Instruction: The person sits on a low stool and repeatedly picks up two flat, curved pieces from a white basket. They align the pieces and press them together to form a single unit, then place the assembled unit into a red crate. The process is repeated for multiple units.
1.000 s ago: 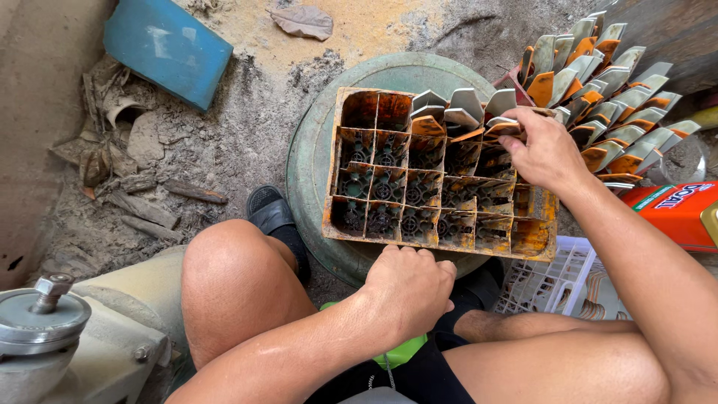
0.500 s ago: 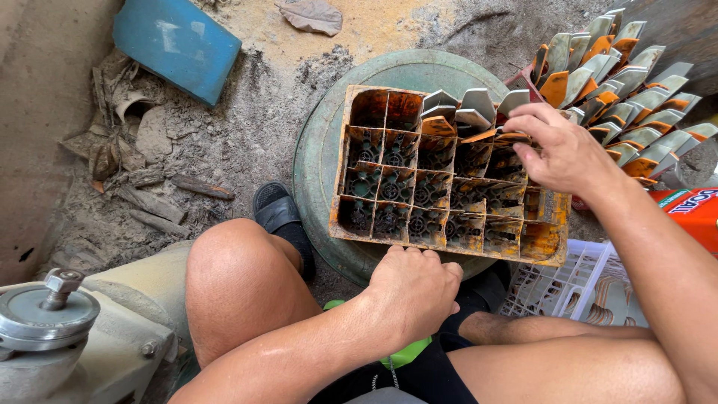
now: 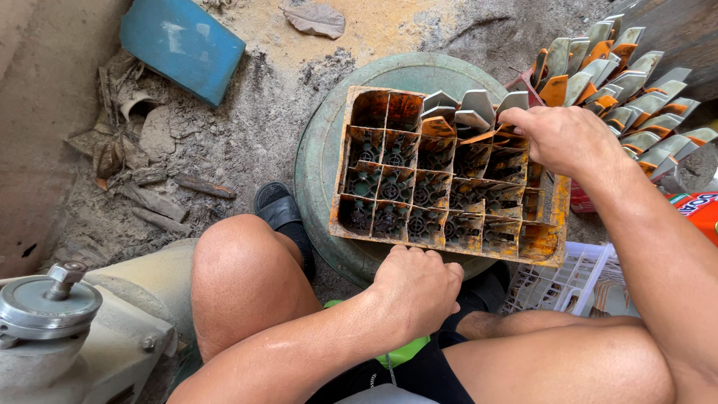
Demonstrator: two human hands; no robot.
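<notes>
left hand (image 3: 417,288) fisted on orange crate (image 3: 449,176) near rim; right hand (image 3: 561,138) pinching grey-orange metal piece (image 3: 486,136).

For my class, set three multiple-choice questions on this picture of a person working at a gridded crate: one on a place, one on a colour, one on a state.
1. Where does the compartment crate rest?
A. on the round green lid
B. on the blue slab
C. on the white basket

2. What colour is the slab lying at the upper left?
A. red
B. blue
C. yellow

3. What is the left hand doing?
A. hanging free in the air
B. gripping the metal knob
C. resting closed against the crate's near edge

Answers: 1 A, the lid's rim shows round the crate. 2 B, it is plainly blue. 3 C, its knuckles sit at the near wall, while the right hand reaches into the far cells.
</notes>
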